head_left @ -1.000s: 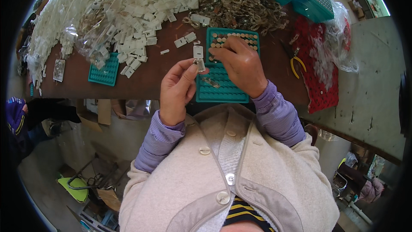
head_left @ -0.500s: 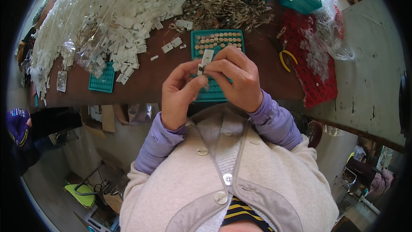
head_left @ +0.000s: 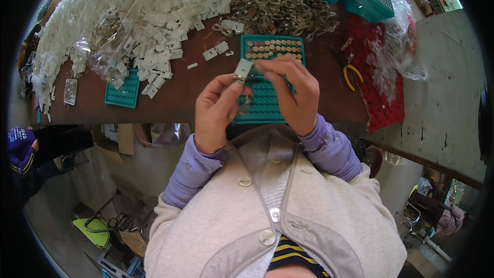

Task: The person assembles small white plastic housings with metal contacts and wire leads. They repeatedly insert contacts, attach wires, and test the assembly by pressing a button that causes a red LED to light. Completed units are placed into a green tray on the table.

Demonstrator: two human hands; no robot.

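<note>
A small white plastic casing [head_left: 243,67] is pinched upright between the thumb and fingers of my left hand [head_left: 213,108]. Thin brownish wire or strip [head_left: 246,104] hangs below those fingers, blurred. My right hand [head_left: 296,92] is beside it, fingers stretched out and apart, their tips close to the casing's upper right edge; I make out nothing held in them. Under both hands lies a green tray [head_left: 263,112] with rows of small pits. Round tan discs [head_left: 275,48] sit in its far part, partly covered by my right hand.
White casings [head_left: 164,36] are heaped at the far left, beside a pile of tangled brownish strips [head_left: 283,7]. Yellow-handled pliers [head_left: 352,76] lie right, next to red cloth [head_left: 378,98]. Green baskets [head_left: 368,0] stand behind. Another green tray [head_left: 122,92] lies left.
My right hand has come away from the casing and its fingers have straightened. The left hand keeps hold of the casing, which now tilts more. The view has shifted slightly.
</note>
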